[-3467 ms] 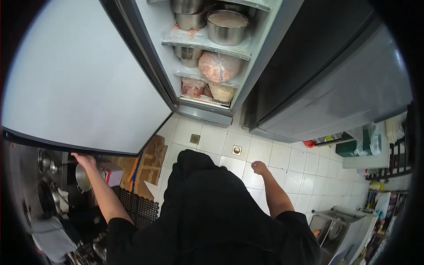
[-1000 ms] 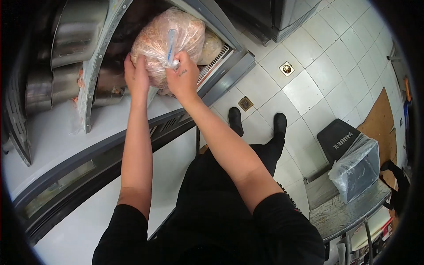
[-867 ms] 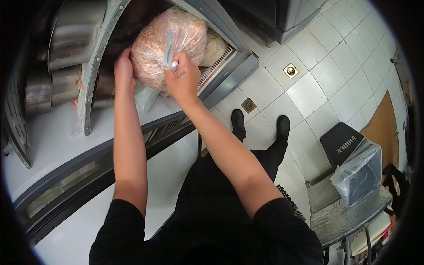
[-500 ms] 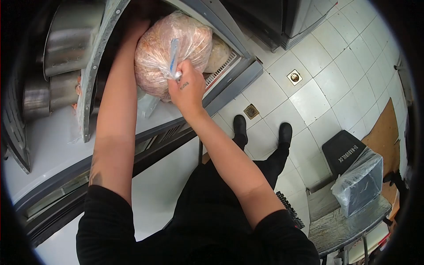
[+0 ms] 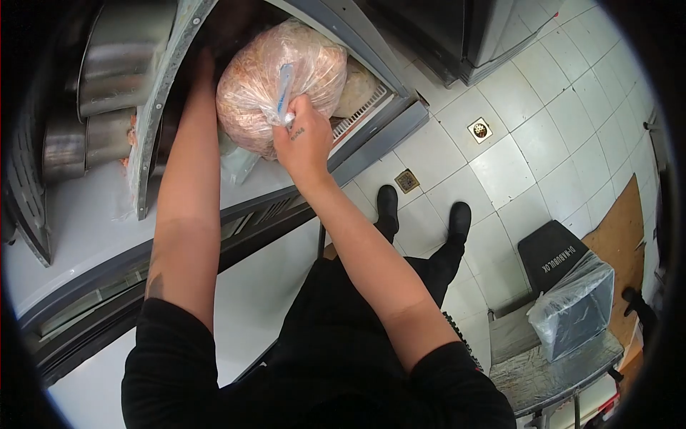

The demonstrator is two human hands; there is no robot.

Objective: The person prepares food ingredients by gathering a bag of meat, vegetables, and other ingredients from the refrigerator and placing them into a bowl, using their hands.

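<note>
A big clear plastic bag of pinkish meat (image 5: 275,86) sits on a shelf inside the open fridge (image 5: 164,107). My right hand (image 5: 304,139) grips the bag's knotted neck at its front. My left arm reaches deep into the fridge behind the bag; my left hand (image 5: 204,68) is mostly hidden in the dark behind it, so its fingers cannot be seen. A second, paler bag (image 5: 357,86) lies beside the big one on the right.
Steel pots (image 5: 114,50) are stacked on the fridge's shelves at the left. The fridge door (image 5: 93,214) stands open below my arms. A steel table (image 5: 550,365) with a plastic-wrapped box (image 5: 579,304) stands at the right. Floor drains (image 5: 480,129) mark the white tiles.
My left hand has gone from the bag's side to deep behind it inside the fridge. My right hand keeps its hold on the bag's neck. Earlier I stood back with the door open.
</note>
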